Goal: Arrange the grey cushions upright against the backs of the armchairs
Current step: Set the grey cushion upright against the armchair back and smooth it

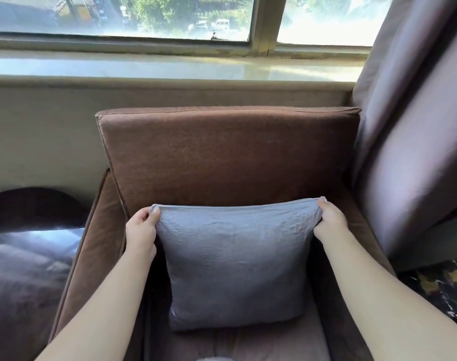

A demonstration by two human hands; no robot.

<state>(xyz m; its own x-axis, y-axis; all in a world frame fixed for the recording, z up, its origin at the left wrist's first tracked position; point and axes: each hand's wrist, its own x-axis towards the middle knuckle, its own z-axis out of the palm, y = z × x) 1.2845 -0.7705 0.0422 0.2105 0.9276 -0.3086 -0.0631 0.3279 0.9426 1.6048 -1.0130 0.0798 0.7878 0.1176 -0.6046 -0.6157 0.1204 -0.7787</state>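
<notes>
1. Daylight comes through a wide window (154,19) at the top of the view, with a pale, shiny sill (170,67) running below it and a beige wall under the sill.
2. A brown armchair (227,157) stands with its back against that wall; its padded back cushion is upright and its left armrest (92,246) runs down toward the camera.
3. A grey cushion (235,267) stands on the armchair's seat (269,345), its lower edge resting on the seat and its top edge leaning back against the chair's back. It sits roughly in the middle of the seat, between the two arms of the chair.
4. The left hand (141,230) pinches the cushion's upper left corner, thumb in front and fingers closed over the fabric.
5. The right hand (330,222) is closed on the upper right corner in the same way, so the top edge is stretched taut between the two hands.
6. Both bare forearms reach in from the bottom corners of the view.
7. A greyish-purple curtain (410,126) hangs at the right, just beside the armchair.
8. A dark, glossy cushion or seat (26,251) lies to the left of the armrest; what it is cannot be told.
9. A patch of dark, gold-flecked marble floor (441,287) shows at the lower right.
</notes>
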